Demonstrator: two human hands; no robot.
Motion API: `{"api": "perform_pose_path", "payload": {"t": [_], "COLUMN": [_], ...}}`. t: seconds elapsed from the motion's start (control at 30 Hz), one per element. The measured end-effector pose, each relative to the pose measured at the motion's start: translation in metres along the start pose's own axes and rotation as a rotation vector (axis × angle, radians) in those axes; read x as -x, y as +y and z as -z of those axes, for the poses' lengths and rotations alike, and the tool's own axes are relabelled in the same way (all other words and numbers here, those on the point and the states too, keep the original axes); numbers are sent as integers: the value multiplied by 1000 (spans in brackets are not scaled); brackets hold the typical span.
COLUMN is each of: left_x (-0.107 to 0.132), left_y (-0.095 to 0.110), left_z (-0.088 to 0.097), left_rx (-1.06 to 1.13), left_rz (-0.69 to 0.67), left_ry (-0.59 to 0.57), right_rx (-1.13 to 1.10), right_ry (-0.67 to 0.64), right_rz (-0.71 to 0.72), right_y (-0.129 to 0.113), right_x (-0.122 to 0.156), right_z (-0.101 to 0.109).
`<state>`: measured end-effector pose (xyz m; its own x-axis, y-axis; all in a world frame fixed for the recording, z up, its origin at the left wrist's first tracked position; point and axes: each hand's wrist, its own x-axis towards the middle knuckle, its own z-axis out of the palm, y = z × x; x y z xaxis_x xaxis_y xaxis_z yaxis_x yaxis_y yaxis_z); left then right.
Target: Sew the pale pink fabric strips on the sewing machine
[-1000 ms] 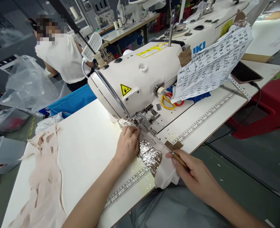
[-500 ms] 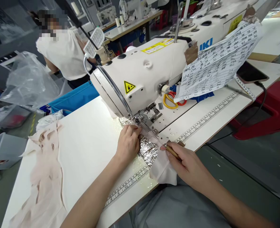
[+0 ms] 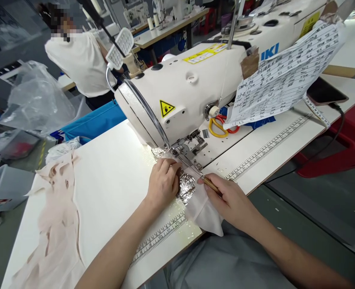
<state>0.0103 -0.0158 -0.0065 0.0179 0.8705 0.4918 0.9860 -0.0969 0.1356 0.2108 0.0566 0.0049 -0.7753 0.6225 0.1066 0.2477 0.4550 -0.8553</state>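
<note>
My left hand lies on the silvery sequined fabric, fingers curled and pressing it down just in front of the presser foot of the white sewing machine. My right hand grips a thin awl with a wooden handle; its metal tip points at the fabric near the foot. A pale fabric piece joined to the sequined one hangs over the table's front edge under my right hand.
Pale pink fabric is heaped at the table's left. Yellow and red scissors and a printed paper sheet sit behind the machine head, a phone further right. Another person works at the back left, near plastic bags.
The sequined fabric has fed forward toward the foot, so less silver shows. My right hand with the awl has moved left and closer to the foot. My left hand has stayed put.
</note>
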Motion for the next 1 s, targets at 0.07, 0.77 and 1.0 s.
{"api": "perform_pose_path", "payload": {"t": [0.07, 0.77, 1.0], "left_x": [1, -2, -7], "left_y": [2, -1, -2], "left_z": [0, -6, -9], "left_rx": [1, -149, -139], "left_rz": [-1, 96, 101], "left_ry": [-34, -126, -104], "right_rx": [4, 64, -41], "right_ry": [9, 124, 137], "right_rz": [3, 189, 486], "right_y": [2, 0, -25], "right_x": [-1, -5, 4], "right_z": [-2, -12, -25]}}
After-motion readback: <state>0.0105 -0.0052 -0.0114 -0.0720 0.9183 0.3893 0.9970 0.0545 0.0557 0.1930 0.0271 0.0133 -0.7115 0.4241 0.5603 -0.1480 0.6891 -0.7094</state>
